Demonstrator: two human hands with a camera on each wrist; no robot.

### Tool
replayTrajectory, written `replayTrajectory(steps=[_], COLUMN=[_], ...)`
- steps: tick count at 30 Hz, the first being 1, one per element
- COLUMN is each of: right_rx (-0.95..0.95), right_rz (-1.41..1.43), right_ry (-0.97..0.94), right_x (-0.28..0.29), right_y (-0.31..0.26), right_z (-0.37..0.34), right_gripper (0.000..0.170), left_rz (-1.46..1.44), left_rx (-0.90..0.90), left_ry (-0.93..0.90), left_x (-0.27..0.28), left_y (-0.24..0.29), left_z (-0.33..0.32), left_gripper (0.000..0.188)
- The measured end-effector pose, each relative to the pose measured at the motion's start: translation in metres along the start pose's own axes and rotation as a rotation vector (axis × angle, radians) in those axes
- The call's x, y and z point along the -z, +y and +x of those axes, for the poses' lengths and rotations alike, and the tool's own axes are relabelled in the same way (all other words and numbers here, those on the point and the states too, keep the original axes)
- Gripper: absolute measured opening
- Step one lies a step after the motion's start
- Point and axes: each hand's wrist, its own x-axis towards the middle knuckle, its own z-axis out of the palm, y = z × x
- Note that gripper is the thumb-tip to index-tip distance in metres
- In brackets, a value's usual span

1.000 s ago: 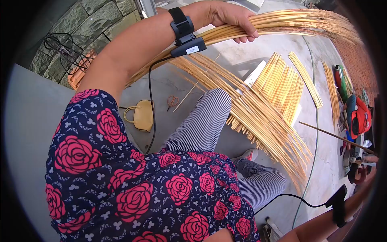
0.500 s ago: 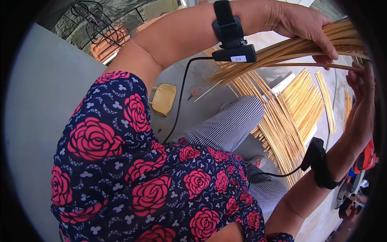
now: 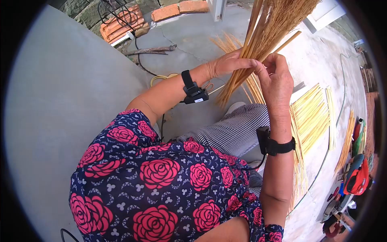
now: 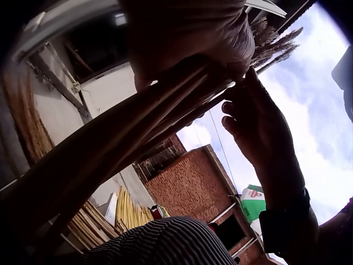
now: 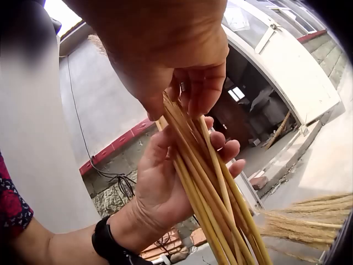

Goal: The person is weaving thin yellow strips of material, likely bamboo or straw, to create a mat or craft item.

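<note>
Long straw-coloured stalks with brushy heads form a bundle (image 3: 264,34), held up in front of the person, heads at the top in the head view. The left hand (image 3: 229,64) grips this bundle low on its stems; the right wrist view shows its fingers (image 5: 229,149) wrapped round from behind. Close beside its thumb, the right hand (image 3: 279,82) has bent fingers and pinches a stalk at the bundle's edge. From above, the right hand (image 5: 171,61) partly hides the stems in the right wrist view. Bare stem ends point down toward the striped knee.
More brushy stalks (image 3: 297,161) lie by the person's leg, partly hidden by the right arm. Cut stalks (image 3: 310,117) are spread on the ground, with a narrow row (image 3: 330,117) alongside. Bricks (image 3: 165,13), a dry branch (image 3: 151,51) and a red bag (image 3: 356,177) lie farther off.
The left hand has brought the bundle round from level to upright, brushy heads now up. The right hand came in from the lower right to the stalks beside the left hand.
</note>
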Motion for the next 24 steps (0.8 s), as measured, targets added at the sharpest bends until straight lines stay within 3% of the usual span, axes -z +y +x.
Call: replayTrajectory(steps=[3, 5, 8, 10, 12, 14, 16, 20, 24], right_rx=[-0.105, -0.120, -0.090, -0.078, -0.017, -0.001, -0.033, -0.082, -0.089], right_rz=[0.057, 0.194, 0.137, 0.027, -0.076, -0.136, -0.154, -0.057, 0.014], right_ry=[-0.117, -0.174, -0.201, -0.249, -0.169, -0.159, -0.223, -0.338, -0.396], right_x=[-0.024, -0.031, -0.035, -0.034, -0.030, -0.025, -0.016, -0.003, -0.011], right_y=[0.028, 0.041, 0.054, 0.056, 0.050, 0.040, 0.030, 0.026, 0.052], right_z=[-0.010, -0.015, -0.019, -0.019, -0.017, -0.016, -0.012, -0.011, -0.022], right_gripper=[0.040, 0.042, 0.043, 0.049, 0.051, 0.053, 0.055, 0.048, 0.036], left_rz=[0.054, 0.130, 0.334, 0.314, 0.338, 0.401, 0.284, 0.248, 0.399], left_rx=[0.057, -0.020, 0.005, 0.027, 0.027, 0.010, 0.006, -0.175, 0.015], left_ry=[-0.022, -0.037, -0.008, 0.082, 0.154, 0.219, 0.286, 0.393, 0.434], left_x=[0.001, -0.011, -0.021, -0.027, -0.029, -0.034, -0.040, -0.030, -0.008], left_y=[-0.032, -0.039, -0.052, -0.062, -0.065, -0.052, -0.031, -0.039, -0.086], left_z=[-0.021, -0.020, -0.023, -0.025, -0.023, -0.020, -0.022, -0.034, -0.057], left_gripper=[0.044, 0.051, 0.053, 0.051, 0.050, 0.049, 0.049, 0.056, 0.038])
